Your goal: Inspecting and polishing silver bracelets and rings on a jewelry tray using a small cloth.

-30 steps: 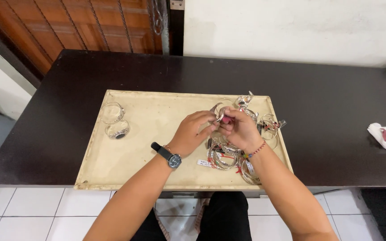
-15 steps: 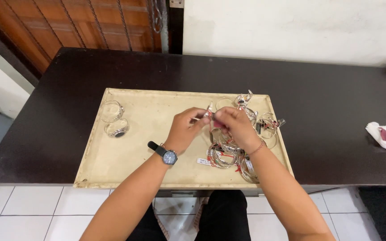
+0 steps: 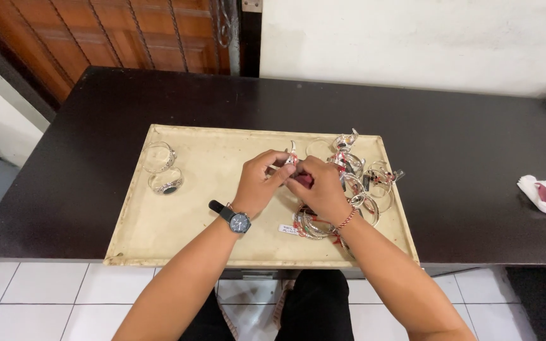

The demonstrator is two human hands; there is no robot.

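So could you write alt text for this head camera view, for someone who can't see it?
Two hands, the left hand wearing a black wristwatch and the right hand, pinch a small silver bracelet together over a beige tray. A heap of silver bangles lies at the tray's right and two separate bangles at its left, all on a dark table.

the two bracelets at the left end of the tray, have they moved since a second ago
No. The two bracelets lie in the same spot near the tray's left rim as before, apart from both hands.
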